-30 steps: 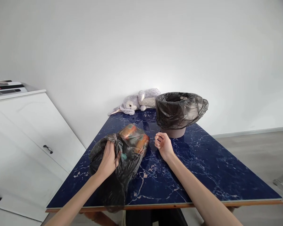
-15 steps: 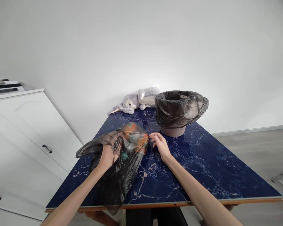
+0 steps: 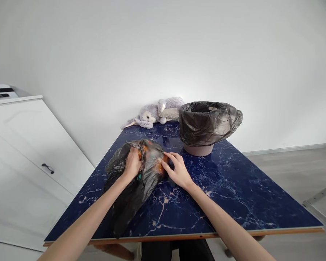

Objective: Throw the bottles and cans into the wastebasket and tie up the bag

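A thin black plastic bag (image 3: 149, 181) lies on the left part of the blue marbled table (image 3: 222, 192), its loose end trailing towards the front edge. Orange and green contents show dimly through the film. My left hand (image 3: 133, 163) is at the bag's opening, its fingers curled round gathered film beside something orange; the fingertips are partly hidden. On the bag's right side my right hand (image 3: 178, 168) grips the film over an orange item between thumb and fingers.
A pinkish bin (image 3: 198, 150) lined with a black bag (image 3: 206, 127) stands at the back right. Beside it, against the wall, lies a grey plush toy (image 3: 152, 112). A white cabinet (image 3: 29, 156) is on the left.
My left hand has come out from under the film and now holds it bunched. My right hand has moved slightly left onto the bag. The bag's left flap has drawn in.
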`<state>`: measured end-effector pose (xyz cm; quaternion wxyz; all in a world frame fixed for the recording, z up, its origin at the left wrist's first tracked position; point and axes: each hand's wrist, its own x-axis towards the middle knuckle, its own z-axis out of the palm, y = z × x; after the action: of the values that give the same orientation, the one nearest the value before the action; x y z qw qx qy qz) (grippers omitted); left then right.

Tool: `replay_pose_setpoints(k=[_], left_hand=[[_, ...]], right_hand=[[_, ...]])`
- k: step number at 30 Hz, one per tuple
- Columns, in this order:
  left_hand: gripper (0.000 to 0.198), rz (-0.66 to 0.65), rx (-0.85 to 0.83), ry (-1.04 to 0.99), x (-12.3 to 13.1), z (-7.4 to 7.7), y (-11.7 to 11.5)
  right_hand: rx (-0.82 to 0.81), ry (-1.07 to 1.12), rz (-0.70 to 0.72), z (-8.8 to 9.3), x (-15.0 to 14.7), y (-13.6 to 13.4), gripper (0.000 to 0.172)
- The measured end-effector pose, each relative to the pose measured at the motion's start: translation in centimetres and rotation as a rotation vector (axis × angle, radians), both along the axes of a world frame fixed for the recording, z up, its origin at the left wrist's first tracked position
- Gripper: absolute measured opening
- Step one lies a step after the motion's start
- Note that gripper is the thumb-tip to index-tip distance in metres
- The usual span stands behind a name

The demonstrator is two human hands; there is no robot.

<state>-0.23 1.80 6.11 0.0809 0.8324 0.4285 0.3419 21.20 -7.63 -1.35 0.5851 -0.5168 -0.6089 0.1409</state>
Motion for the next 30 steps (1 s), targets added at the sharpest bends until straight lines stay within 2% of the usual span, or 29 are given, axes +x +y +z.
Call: replay_pose_setpoints(k=[3, 8, 11, 14, 19, 21, 23, 27, 30], left_hand=[[0.052, -0.05, -0.033, -0.025, 0.5, -0.4, 0.4], [0.049, -0.206, -0.097, 0.01, 2.0, -0.5, -0.1], [0.048, -0.242, -0.131, 0.035, 2.3, 0.1, -0.4], [0.043, -0.236, -0.177, 0.084, 1.4, 1.3, -0.9], [0.047, -0.129, -0.29, 0.19, -2.6, 4.4, -4.4], [0.048, -0.042, -0.278, 0.24, -4.7, 5.6, -6.3], [0.055, -0.017, -0.216, 0.249, -7.0, 6.6, -8.1], [0.054, 0.014, -0.229, 0.261, -12.6, 7.3, -10.7], [0.049, 0.153, -0.179, 0.248, -17.0, 7.1, -11.6]], right_hand=[[0.001, 0.009, -0.054, 0.4, 0.0, -0.2, 0.038], [0.005, 0.073, -0.112, 1.0, 0.2, -0.4, 0.033], [-0.017, 0.125, -0.109, 0.8, 0.5, 0.0, 0.021], [-0.056, 0.206, -0.091, 0.4, 0.6, 0.7, 0.015], [-0.085, 0.329, -0.071, 0.0, 0.6, 1.3, 0.018], [-0.092, 0.353, -0.064, -0.1, 0.6, 1.3, 0.019], [-0.099, 0.37, -0.055, -0.2, 0.7, 1.2, 0.019], [-0.112, 0.391, -0.035, -0.3, 0.7, 1.1, 0.022], [-0.12, 0.398, -0.027, -0.4, 0.6, 1.0, 0.024]])
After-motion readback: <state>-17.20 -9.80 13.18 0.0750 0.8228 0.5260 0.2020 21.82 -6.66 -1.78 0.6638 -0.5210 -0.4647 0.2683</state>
